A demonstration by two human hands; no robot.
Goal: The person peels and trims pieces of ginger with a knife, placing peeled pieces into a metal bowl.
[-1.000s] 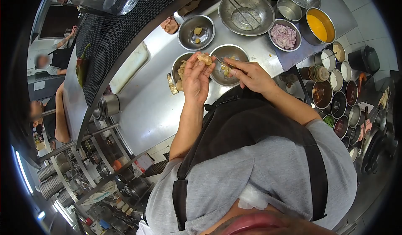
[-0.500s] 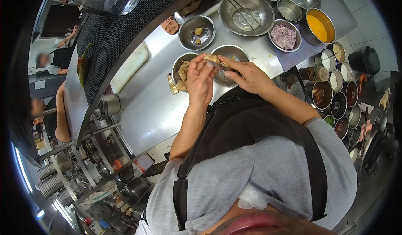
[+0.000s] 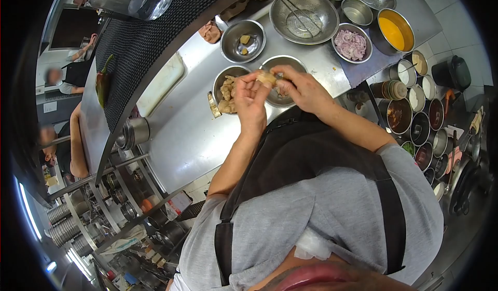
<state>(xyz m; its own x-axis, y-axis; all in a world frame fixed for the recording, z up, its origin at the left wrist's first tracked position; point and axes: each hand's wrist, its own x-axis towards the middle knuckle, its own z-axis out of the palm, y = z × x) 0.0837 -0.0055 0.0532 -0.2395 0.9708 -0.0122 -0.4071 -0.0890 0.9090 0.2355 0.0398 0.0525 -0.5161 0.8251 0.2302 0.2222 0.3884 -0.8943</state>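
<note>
My left hand (image 3: 250, 100) is closed on a pale, knobbly ginger-like piece (image 3: 266, 79) above the steel bowls. Close by on the right, my right hand (image 3: 303, 89) has its fingers pressed together at the piece; the metal tool seen in it earlier is hidden now. Beneath the hands is a steel bowl (image 3: 297, 64) with small scraps inside. Left of it, another bowl (image 3: 219, 77) holds several knobbly pieces (image 3: 227, 89). Behind them, a third bowl (image 3: 225, 52) contains two peeled yellowish pieces (image 3: 245, 40).
A large strainer bowl (image 3: 280, 30), a bowl of sliced onions (image 3: 350, 45) and a pot of orange liquid (image 3: 396, 30) stand at the back right. A white cutting board (image 3: 161, 83) lies left. Two people are beyond the black-matted shelf (image 3: 135, 47).
My left hand has moved slightly right with the piece, and the piece has been turned. My right fingers have closed in on it, and the tool has gone out of sight.
</note>
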